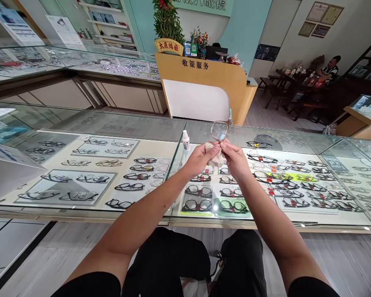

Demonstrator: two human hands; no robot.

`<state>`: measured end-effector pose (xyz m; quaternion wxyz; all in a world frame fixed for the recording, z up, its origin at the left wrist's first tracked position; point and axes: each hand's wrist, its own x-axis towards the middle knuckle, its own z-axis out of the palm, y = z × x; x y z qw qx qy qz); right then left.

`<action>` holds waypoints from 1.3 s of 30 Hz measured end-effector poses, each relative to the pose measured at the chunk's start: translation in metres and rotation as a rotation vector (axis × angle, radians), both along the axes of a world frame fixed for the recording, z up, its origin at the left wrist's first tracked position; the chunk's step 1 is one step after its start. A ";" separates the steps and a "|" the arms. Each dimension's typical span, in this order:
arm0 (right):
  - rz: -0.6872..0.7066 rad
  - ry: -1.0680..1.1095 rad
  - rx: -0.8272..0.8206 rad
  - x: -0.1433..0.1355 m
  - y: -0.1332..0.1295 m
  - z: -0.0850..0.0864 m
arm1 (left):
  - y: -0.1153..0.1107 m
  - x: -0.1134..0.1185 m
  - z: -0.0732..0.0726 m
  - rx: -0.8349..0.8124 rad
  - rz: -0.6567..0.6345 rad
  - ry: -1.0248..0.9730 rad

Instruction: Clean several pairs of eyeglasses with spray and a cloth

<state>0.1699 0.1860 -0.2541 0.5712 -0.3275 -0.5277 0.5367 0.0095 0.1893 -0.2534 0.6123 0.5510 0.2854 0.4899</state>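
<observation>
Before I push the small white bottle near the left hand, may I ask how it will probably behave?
The bottle may tip fairly easily, since it stands upright and is taller than wide. It could also slide, because the glass counter under it looks smooth. If it falls, its rounded body would probably roll.

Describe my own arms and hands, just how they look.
Your left sleeve and right sleeve are short and black, with no markings in view. Below them the arms are bare, without watch or bracelet. The left hand and right hand are ungloved; rings are hard to tell.
</observation>
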 end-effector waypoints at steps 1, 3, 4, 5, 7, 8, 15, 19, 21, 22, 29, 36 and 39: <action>-0.006 -0.003 0.005 0.001 -0.001 0.001 | 0.000 0.000 -0.001 0.016 0.011 0.009; -0.017 -0.004 -0.002 0.002 -0.002 0.004 | 0.001 -0.002 -0.002 0.046 0.018 0.036; -0.021 -0.001 -0.009 0.003 -0.002 0.005 | 0.001 -0.004 -0.002 0.057 0.009 0.052; -0.028 0.007 -0.015 0.003 -0.002 0.007 | 0.002 -0.005 -0.002 0.064 -0.011 0.069; -0.048 0.020 -0.030 0.005 -0.002 0.008 | 0.003 -0.010 0.000 0.071 -0.077 0.110; -0.059 0.024 -0.041 0.005 -0.001 0.008 | 0.004 -0.012 0.001 0.074 -0.109 0.127; -0.077 0.066 -0.064 0.001 0.004 0.000 | 0.007 -0.011 0.002 0.063 -0.116 0.117; -0.057 0.008 -0.015 0.002 0.005 -0.004 | 0.010 -0.005 -0.006 0.058 -0.029 0.047; -0.045 0.015 -0.001 0.002 0.005 -0.003 | 0.011 -0.004 -0.008 0.064 -0.008 0.024; -0.041 0.025 0.009 0.002 0.004 -0.002 | 0.012 -0.004 -0.009 0.065 -0.003 0.018; -0.106 0.034 -0.033 0.004 0.007 0.001 | 0.013 -0.011 -0.008 0.003 -0.090 0.032; -0.116 0.029 0.011 0.006 0.016 -0.009 | 0.018 -0.016 -0.009 0.053 -0.169 0.118; -0.095 -0.026 0.036 0.003 0.014 -0.010 | 0.020 -0.008 -0.015 0.035 -0.075 0.072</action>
